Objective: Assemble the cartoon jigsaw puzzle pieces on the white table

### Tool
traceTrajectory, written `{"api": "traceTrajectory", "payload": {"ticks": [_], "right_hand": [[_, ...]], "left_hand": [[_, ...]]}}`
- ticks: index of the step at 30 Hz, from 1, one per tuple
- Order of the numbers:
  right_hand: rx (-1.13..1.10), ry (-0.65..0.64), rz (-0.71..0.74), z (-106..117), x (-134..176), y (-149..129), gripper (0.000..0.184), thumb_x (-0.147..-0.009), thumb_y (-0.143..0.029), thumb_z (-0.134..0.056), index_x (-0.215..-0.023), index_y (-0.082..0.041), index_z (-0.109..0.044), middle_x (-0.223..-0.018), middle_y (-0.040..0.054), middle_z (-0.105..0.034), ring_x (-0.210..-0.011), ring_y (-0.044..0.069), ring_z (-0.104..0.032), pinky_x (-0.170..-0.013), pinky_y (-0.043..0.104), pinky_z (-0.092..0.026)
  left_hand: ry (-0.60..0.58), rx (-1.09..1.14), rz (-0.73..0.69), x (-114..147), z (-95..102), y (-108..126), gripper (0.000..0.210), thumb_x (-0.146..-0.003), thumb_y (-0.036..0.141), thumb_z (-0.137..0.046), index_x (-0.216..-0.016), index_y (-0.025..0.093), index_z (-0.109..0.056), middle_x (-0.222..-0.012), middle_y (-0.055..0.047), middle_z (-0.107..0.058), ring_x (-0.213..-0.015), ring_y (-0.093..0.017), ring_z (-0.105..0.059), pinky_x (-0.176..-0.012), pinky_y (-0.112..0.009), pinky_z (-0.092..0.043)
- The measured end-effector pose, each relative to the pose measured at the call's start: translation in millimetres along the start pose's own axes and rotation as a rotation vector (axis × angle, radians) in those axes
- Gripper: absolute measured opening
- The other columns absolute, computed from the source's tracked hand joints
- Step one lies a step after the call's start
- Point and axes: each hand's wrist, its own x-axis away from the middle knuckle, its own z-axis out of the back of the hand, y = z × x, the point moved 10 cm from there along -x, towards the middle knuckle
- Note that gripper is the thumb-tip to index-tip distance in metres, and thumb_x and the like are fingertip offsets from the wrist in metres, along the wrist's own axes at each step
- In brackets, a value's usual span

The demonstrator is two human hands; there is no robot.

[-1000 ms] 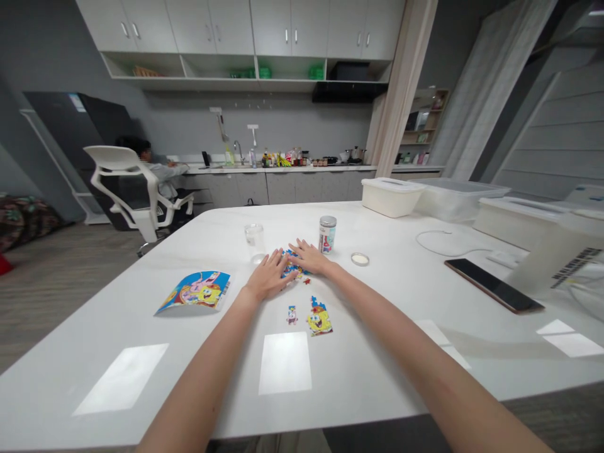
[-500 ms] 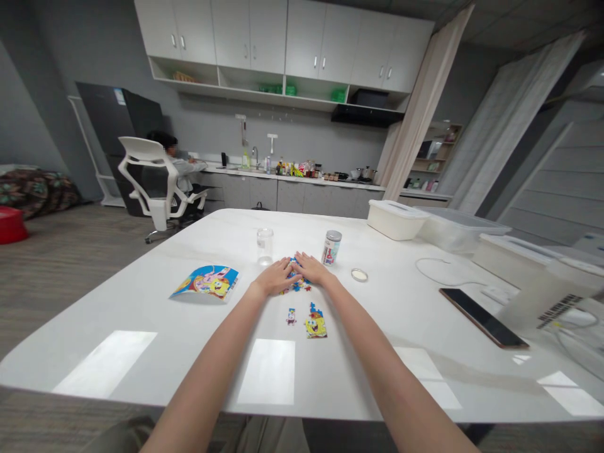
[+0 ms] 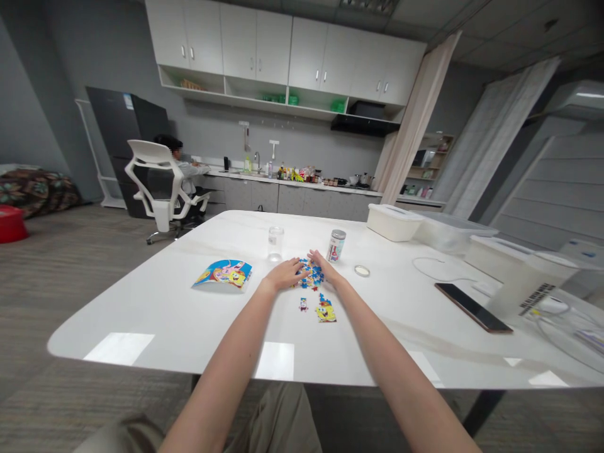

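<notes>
Left hand (image 3: 283, 275): palm down, fingers spread flat on the worktop (image 3: 165, 314), fingertips touching the left edge of the loose pieces (image 3: 309, 275); it grips nothing.
Right hand (image 3: 323, 267): flat and open, fingers together, resting at the right edge of the same pieces; nothing is held.
Loose pieces: a small blue and yellow puzzle heap lying between the two hands, near the middle of the worktop.
Joined pieces (image 3: 326, 310): a yellow cartoon section just nearer the person than the heap, beside the right forearm.
Single piece (image 3: 303, 304): lies just left of the joined section, apart from it.
Picture sheet (image 3: 224, 274): cartoon print, flat, to the left of the left hand.
Glass (image 3: 275, 243): clear, upright, beyond the left hand.
Can (image 3: 336, 245): printed, upright, beyond the right hand.
Lid (image 3: 362, 271): small round disc, right of the can.
Phone (image 3: 472, 306): dark, flat, well to the right.
Bins (image 3: 395, 221): white, along the far right edge.
Seated person (image 3: 182, 170): at the rear counter, in a white chair.
</notes>
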Motion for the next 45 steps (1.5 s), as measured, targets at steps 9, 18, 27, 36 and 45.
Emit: {"api": "traceTrajectory", "payload": {"ticks": [9, 18, 27, 36, 45], "right_hand": [[-0.313, 0.085, -0.035, 18.1, 11.8, -9.0, 0.072, -0.093, -0.038, 0.017, -0.151, -0.017, -0.022, -0.144, 0.0128, -0.049, -0.131, 0.022, -0.048, -0.102, 0.046, -0.040], [-0.329, 0.123, -0.066, 30.5, 16.9, -11.2, 0.068, -0.097, -0.049, -0.005, -0.129, -0.013, -0.053, -0.125, 0.0181, -0.064, -0.113, 0.024, -0.062, -0.092, 0.040, -0.049], [0.140, -0.013, 0.072, 30.8, 25.6, -25.5, 0.056, -0.071, -0.050, -0.073, -0.117, -0.017, -0.067, -0.131, 0.0143, -0.059, -0.124, 0.030, -0.051, -0.107, 0.045, -0.038], [0.400, -0.299, 0.043, 4.4, 40.3, -20.3, 0.102, -0.060, -0.054, -0.079, -0.146, -0.017, -0.039, -0.154, 0.0130, -0.033, -0.140, 0.030, -0.033, -0.117, 0.040, -0.024], [0.399, -0.155, 0.170, 9.5, 34.6, -35.5, 0.048, -0.087, -0.039, -0.059, -0.128, -0.015, -0.059, -0.133, 0.0124, -0.058, -0.122, 0.026, -0.054, -0.107, 0.039, -0.039]], "left_hand": [[-0.129, 0.192, 0.175, 0.3, 15.2, 1.6, 0.045, -0.100, 0.043, -0.031, -0.119, 0.014, -0.058, -0.127, -0.011, -0.062, -0.126, -0.019, -0.049, -0.105, -0.030, -0.038], [-0.140, 0.248, 0.210, 1.5, 22.7, 2.2, 0.034, -0.098, 0.034, -0.038, -0.114, 0.014, -0.059, -0.120, -0.012, -0.064, -0.112, -0.019, -0.059, -0.097, -0.029, -0.044], [-0.114, 0.289, 0.282, 2.7, 26.9, -6.4, 0.030, -0.095, 0.027, -0.039, -0.113, 0.013, -0.058, -0.115, -0.012, -0.065, -0.107, -0.021, -0.061, -0.094, -0.031, -0.046], [-0.135, 0.346, 0.310, 1.8, 24.8, -12.0, 0.033, -0.094, 0.031, -0.041, -0.115, 0.013, -0.059, -0.118, -0.012, -0.065, -0.108, -0.021, -0.061, -0.094, -0.031, -0.045], [-0.143, 0.340, 0.297, 0.7, 28.0, -5.4, 0.031, -0.093, 0.028, -0.042, -0.111, 0.014, -0.063, -0.114, -0.011, -0.068, -0.104, -0.021, -0.063, -0.091, -0.029, -0.047]]}}
